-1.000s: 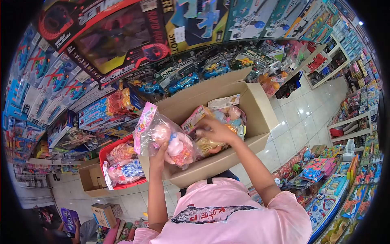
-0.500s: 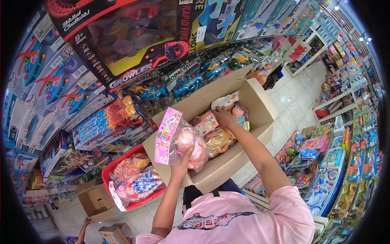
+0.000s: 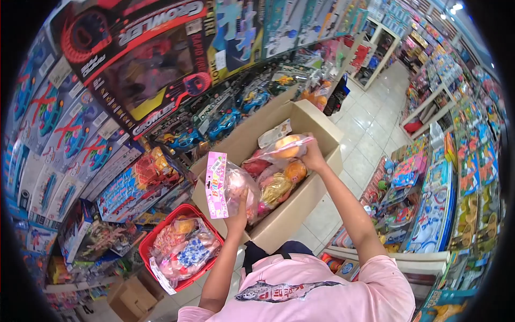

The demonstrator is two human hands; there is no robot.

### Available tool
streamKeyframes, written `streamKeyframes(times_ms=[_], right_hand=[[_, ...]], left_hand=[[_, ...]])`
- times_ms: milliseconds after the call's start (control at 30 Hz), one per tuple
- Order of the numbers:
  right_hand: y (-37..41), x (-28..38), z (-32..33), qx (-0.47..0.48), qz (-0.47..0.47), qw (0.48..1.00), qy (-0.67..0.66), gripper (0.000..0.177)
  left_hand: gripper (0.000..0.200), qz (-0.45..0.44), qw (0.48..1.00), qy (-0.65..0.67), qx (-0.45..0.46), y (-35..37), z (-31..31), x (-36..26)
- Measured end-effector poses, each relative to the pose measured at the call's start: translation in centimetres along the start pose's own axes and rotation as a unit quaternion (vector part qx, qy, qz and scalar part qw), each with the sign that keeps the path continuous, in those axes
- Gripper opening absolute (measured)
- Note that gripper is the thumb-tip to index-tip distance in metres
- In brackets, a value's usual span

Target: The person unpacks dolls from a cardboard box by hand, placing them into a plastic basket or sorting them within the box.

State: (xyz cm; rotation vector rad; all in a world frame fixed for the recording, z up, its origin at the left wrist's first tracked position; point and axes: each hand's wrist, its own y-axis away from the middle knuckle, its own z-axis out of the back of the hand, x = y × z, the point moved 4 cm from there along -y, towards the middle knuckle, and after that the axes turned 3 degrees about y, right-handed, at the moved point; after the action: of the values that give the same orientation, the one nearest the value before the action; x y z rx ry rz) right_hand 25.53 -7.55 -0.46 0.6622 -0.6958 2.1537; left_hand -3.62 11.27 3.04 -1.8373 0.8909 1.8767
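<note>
My left hand [image 3: 237, 213] grips a bagged baby doll [image 3: 236, 185] with a pink header card, held over the near left end of the cardboard box [image 3: 279, 229]. My right hand [image 3: 313, 156] is closed on the edge of another clear bag, a bagged doll [image 3: 287, 149] with an orange part showing, at the box's right side. Below it in the box lie more bagged dolls [image 3: 273, 188], one with a yellow outfit. A white card [image 3: 274, 133] leans against the inner back wall. The fingers of my right hand are partly hidden.
A red basket [image 3: 143, 248] with bagged dolls stands left of the box. Shelves of boxed toys, including a Growler box [image 3: 145, 70], rise behind. To the right are a tiled aisle [image 3: 370, 123] and racks of packaged toys [image 3: 429, 209]. An opened carton [image 3: 129, 298] lies lower left.
My right hand has come up from inside the box, lifting a bagged doll. My left hand still holds its doll. The view has shifted, and the person at lower left is out of sight.
</note>
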Motion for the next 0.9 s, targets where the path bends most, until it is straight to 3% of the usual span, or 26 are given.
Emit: streamKeyframes(times_ms=[67,133,200,267,333,400,467,533,633,667,767,800,833,900], right_hand=[[2.2,3.0,4.2,-0.020,0.010,0.999,-0.040,0.054],[4.7,2.9,7.5,-0.069,-0.140,0.951,-0.267,0.058],[7.3,3.6,11.0,-0.136,-0.148,0.936,-0.290,0.056],[10.5,3.1,14.2,-0.251,-0.140,0.872,-0.397,0.052],[13.8,3.9,16.4,-0.249,-0.135,0.862,-0.421,0.047],[17.6,3.9,17.8,-0.298,-0.157,0.764,-0.551,0.052],[21.7,2.5,18.4,-0.303,-0.179,0.744,-0.567,0.057],[26.0,1.7,18.9,-0.367,-0.220,0.693,-0.580,0.060],[32.4,2.4,18.7,-0.418,-0.251,0.632,-0.603,0.056],[33.8,2.5,18.8,-0.422,-0.253,0.618,-0.613,0.055],[38.9,2.6,18.2,-0.424,-0.245,0.589,-0.643,0.052],[40.5,2.6,17.8,-0.406,-0.238,0.581,-0.664,0.051],[42.3,2.6,17.5,-0.414,-0.241,0.575,-0.664,0.051],[45.4,2.9,16.5,-0.395,-0.274,0.555,-0.679,0.046]], left_hand=[[0.045,-0.053,0.998,-0.027,0.032,-0.1,-0.1,0.7],[0.047,-0.083,0.994,-0.042,0.059,-0.3,-0.5,0.8],[0.046,-0.087,0.990,-0.058,0.090,-0.1,-0.7,0.7],[0.044,-0.091,0.990,-0.081,0.070,0.4,-1.2,0.5],[0.045,-0.122,0.989,-0.077,0.043,-0.2,-1.3,1.0],[0.046,-0.156,0.981,-0.089,0.071,-1.2,-0.7,2.9],[0.051,-0.004,0.997,-0.041,0.071,0.4,-0.8,2.3],[0.057,0.174,0.981,-0.037,0.077,4.1,-1.5,-0.1],[0.059,-0.134,0.981,-0.113,0.080,5.7,-0.7,1.0],[0.059,-0.140,0.979,-0.118,0.088,6.0,-0.7,2.5],[0.057,-0.322,0.901,-0.250,0.147,8.8,-0.1,7.2],[0.057,-0.322,0.899,-0.254,0.156,9.7,0.4,8.0],[0.058,-0.249,0.917,-0.259,0.174,10.2,1.1,9.1],[0.058,-0.210,0.934,-0.174,0.229,11.8,2.3,10.7]])
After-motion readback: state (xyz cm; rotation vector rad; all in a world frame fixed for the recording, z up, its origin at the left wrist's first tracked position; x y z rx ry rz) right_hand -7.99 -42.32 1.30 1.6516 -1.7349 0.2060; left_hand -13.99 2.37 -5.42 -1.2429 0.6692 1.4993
